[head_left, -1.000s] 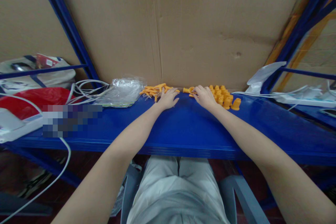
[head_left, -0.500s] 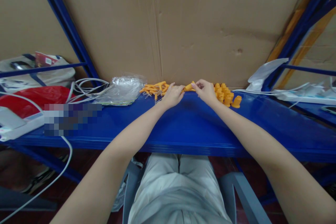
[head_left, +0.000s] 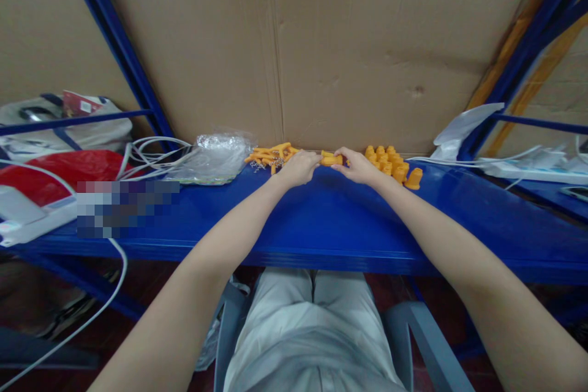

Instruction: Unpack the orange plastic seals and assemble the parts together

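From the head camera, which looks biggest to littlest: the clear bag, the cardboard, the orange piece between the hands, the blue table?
Largest to smallest, as they look:
1. Cardboard
2. Blue table
3. Clear bag
4. Orange piece, partly hidden by fingers

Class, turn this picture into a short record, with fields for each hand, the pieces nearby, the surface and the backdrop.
Left hand: at the left end of an orange cylindrical piece; grip unclear
Right hand: gripping that piece's right end
Left pile: orange pieces with metal chains
Right group: orange flanged pieces, mostly clustered
Surface: blue tabletop
Backdrop: cardboard sheet
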The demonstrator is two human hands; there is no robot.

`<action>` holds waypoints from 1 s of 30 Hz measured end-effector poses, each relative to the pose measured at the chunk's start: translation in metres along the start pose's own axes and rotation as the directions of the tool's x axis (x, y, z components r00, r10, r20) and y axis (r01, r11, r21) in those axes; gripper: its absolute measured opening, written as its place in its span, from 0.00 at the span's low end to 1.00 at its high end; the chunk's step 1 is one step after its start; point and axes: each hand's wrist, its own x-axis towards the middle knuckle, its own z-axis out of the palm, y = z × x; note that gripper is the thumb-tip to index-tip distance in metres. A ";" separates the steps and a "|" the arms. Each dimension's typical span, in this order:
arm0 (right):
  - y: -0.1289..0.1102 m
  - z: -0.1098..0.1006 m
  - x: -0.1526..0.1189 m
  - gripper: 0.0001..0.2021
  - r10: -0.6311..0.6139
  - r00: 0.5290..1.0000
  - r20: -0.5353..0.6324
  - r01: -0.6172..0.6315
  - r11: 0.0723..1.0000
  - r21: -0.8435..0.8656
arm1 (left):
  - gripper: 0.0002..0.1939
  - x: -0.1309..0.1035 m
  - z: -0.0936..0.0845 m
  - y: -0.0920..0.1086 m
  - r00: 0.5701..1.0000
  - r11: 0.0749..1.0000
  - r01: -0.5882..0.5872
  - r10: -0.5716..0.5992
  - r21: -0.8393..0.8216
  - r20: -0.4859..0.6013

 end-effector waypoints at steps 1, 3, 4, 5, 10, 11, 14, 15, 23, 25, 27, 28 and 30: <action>-0.001 -0.002 -0.001 0.15 -0.017 1.000 0.014 0.018 0.998 -0.061 | 0.15 0.001 0.001 -0.001 1.000 0.999 -0.002 0.002 -0.032 0.002; -0.006 -0.007 -0.002 0.14 -0.071 0.997 0.020 0.074 0.978 -0.194 | 0.15 0.003 0.004 -0.003 1.000 0.993 0.011 -0.012 -0.121 -0.003; -0.008 -0.010 -0.002 0.14 -0.105 0.994 0.016 0.106 0.960 -0.258 | 0.16 0.004 0.006 -0.004 1.000 0.984 0.022 -0.024 -0.174 -0.007; -0.010 -0.012 -0.002 0.14 -0.138 0.990 0.012 0.134 0.939 -0.317 | 0.16 0.005 0.007 -0.006 0.999 0.973 0.034 -0.037 -0.228 -0.007; -0.016 -0.021 -0.002 0.14 -0.231 0.973 0.000 0.202 0.853 -0.482 | 0.16 0.009 0.012 -0.005 0.997 0.929 0.066 -0.075 -0.364 -0.011; -0.016 -0.022 -0.003 0.14 -0.235 0.972 -0.002 0.204 0.850 -0.485 | 0.16 0.008 0.011 -0.004 0.997 0.935 0.063 -0.073 -0.350 -0.016; -0.013 -0.023 -0.005 0.15 -0.206 0.978 0.015 0.191 0.874 -0.447 | 0.14 0.004 0.007 -0.001 0.999 0.973 0.044 -0.049 -0.229 -0.016; -0.012 -0.022 -0.006 0.15 -0.189 0.982 0.031 0.184 0.885 -0.428 | 0.14 0.002 0.006 0.000 0.999 0.984 0.038 -0.040 -0.174 -0.008; -0.030 -0.001 -0.008 0.18 -0.154 0.969 0.191 0.214 0.912 -0.350 | 0.14 -0.003 0.005 0.007 0.996 0.999 -0.013 0.010 0.036 0.086; -0.035 0.000 -0.007 0.16 -0.119 0.966 0.230 0.201 0.904 -0.377 | 0.14 -0.001 0.005 0.011 0.994 0.999 -0.022 0.018 0.036 0.109; -0.038 -0.001 -0.006 0.14 -0.102 0.966 0.237 0.197 0.885 -0.421 | 0.13 0.000 0.005 0.013 0.993 1.000 -0.016 0.013 0.023 0.113; -0.038 -0.002 -0.006 0.14 -0.110 0.967 0.229 0.205 0.871 -0.446 | 0.13 0.001 0.005 0.014 0.994 1.000 -0.007 0.005 0.015 0.109; -0.040 -0.005 -0.005 0.13 -0.146 0.969 0.200 0.229 0.838 -0.496 | 0.13 0.003 0.005 0.014 0.995 1.000 0.018 -0.018 0.005 0.093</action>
